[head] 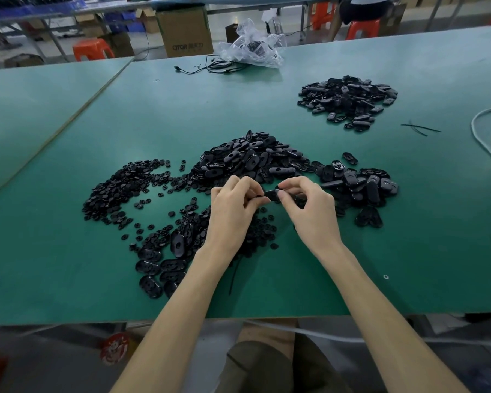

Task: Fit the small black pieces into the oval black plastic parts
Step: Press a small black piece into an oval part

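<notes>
Black oval part (271, 195) | between left hand (233, 207) and right hand (309, 207) | both hands' fingers (253, 188) pinching its ends

Diffuse overhead light, cool in tone, falls evenly on the green bench (68, 251), which looks paler toward its far edge and deeper in colour toward its near edge. Shadows are soft and short, hugging the heaps of black oval parts (253, 157). There is no hard glare, only small glints on those parts and on the clear plastic bag (253, 46). Wide-angle distortion bows the bench edges, most strongly at the corners. The centre is sharp; the background beyond the far edge is blurred, and the floor below the near edge is dim.
</notes>
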